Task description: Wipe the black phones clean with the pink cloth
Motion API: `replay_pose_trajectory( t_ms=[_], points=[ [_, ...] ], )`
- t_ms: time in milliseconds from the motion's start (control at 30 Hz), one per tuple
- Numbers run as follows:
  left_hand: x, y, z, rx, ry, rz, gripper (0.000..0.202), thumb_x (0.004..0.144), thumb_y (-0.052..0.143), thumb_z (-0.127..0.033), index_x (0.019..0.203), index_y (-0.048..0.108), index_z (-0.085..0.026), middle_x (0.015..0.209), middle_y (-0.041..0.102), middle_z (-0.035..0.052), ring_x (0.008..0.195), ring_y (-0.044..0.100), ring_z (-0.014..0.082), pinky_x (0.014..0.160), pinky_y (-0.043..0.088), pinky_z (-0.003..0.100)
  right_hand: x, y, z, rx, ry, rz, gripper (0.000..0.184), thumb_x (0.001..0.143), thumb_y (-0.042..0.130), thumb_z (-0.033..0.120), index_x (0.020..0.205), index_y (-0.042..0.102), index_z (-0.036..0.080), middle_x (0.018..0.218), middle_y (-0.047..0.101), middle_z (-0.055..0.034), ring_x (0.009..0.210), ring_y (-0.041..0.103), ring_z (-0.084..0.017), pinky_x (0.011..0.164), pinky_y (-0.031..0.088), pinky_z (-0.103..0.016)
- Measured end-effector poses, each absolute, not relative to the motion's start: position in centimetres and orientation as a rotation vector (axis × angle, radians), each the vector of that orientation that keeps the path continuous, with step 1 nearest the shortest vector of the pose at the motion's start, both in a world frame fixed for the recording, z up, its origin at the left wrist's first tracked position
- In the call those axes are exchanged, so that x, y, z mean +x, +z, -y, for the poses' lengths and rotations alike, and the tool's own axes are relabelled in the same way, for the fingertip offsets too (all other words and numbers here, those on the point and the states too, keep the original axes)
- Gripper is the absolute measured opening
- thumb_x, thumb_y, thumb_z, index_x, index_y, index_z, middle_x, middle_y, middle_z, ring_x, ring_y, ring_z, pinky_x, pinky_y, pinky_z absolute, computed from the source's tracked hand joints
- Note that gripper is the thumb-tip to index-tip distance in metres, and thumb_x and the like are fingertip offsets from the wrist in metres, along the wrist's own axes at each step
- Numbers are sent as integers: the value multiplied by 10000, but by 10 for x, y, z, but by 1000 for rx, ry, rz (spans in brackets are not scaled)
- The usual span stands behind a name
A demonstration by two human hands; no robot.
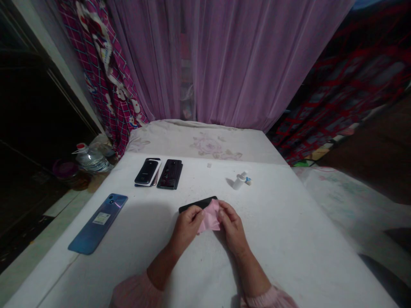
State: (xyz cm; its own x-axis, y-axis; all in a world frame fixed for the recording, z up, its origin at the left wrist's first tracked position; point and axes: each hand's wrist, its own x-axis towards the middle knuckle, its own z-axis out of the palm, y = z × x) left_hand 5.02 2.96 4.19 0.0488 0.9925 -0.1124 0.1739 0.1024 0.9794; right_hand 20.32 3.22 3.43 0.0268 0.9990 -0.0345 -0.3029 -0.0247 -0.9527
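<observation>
A small pink cloth (211, 218) is stretched between my two hands, above the white-covered table. My left hand (190, 222) pinches its left edge between thumb and fingers. At its right edge, my right hand (231, 223) grips it the same way. Just behind the cloth lies a black phone (199, 205), flat on the table and partly hidden by the cloth and my left hand. Whether my fingers touch the phone, I cannot tell.
A blue phone (98, 224) with a white label lies at left. Behind it are a stack of phones (147, 172) and another dark phone pile (170, 174). A white spray bottle (239, 181) stands at back right beside a small blue-and-white item (248, 181). Purple curtains (237, 64) hang beyond the table.
</observation>
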Motion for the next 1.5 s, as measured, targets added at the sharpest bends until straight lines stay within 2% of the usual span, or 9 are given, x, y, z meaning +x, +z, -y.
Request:
replay_pose_trajectory(
  t_ms=[67,200,300,433,767,933,1067,1233,1500],
  points=[
    [48,44,-29,1302,961,-1365,316,839,520,-486,739,561,-189,548,453,-59,467,450,104,412,357,194,202,34,-31,-1041,1343,996,510,683,800,473,1121,681,241,826,678,-14,651,573,-140,566,449,-247],
    [43,47,-26,1448,960,-1338,304,870,512,-428,700,558,-181,585,493,-43,541,479,97,486,365,190,200,30,-31,-1153,1328,1011,386,683,787,518,900,723,205,694,641,0,541,499,-109,494,390,-231],
    [40,44,-25,1403,956,-1198,247,818,600,-370,972,607,-177,737,584,-24,589,533,98,531,413,199,202,31,-34,-1194,1295,977,403,689,766,568,823,705,193,603,577,23,505,441,-98,475,353,-226],
    [40,39,-23,1366,905,-1105,552,767,643,-266,1299,518,-195,921,632,17,660,593,108,592,477,223,203,32,-35,-1193,1312,948,405,701,764,574,782,660,191,575,510,44,499,404,-89,463,318,-213],
    [38,45,-18,1657,876,-1072,442,774,592,-159,1202,663,-242,905,650,7,777,582,129,715,497,230,199,14,-31,-1070,1553,889,436,792,701,553,1072,597,235,702,629,13,581,559,-142,546,439,-253],
    [38,48,-22,1614,1007,-1188,131,786,622,-244,890,686,-196,865,598,25,721,567,124,579,464,190,206,23,-30,-1193,1241,1094,413,862,620,530,1148,630,232,883,680,-43,703,600,-164,623,488,-281],
    [36,46,-24,1564,1089,-1247,125,781,636,-298,845,635,-190,993,624,56,761,590,134,560,459,192,210,34,-28,-1069,1092,1329,362,839,670,460,1139,682,258,1154,661,-80,980,618,-225,854,503,-364],
    [38,41,-23,1471,1039,-1335,135,816,608,-326,794,594,-194,615,570,-41,573,541,104,550,412,192,201,37,-25,-1013,1355,1290,329,794,730,438,1059,707,245,942,711,-45,840,641,-201,763,513,-330],
    [35,44,-24,1555,970,-1388,205,880,542,-354,835,674,-203,718,709,7,665,647,142,617,464,214,208,31,-29,-1218,1148,1215,242,801,709,424,925,738,218,778,701,-24,693,609,-175,653,483,-294]
  ],
)
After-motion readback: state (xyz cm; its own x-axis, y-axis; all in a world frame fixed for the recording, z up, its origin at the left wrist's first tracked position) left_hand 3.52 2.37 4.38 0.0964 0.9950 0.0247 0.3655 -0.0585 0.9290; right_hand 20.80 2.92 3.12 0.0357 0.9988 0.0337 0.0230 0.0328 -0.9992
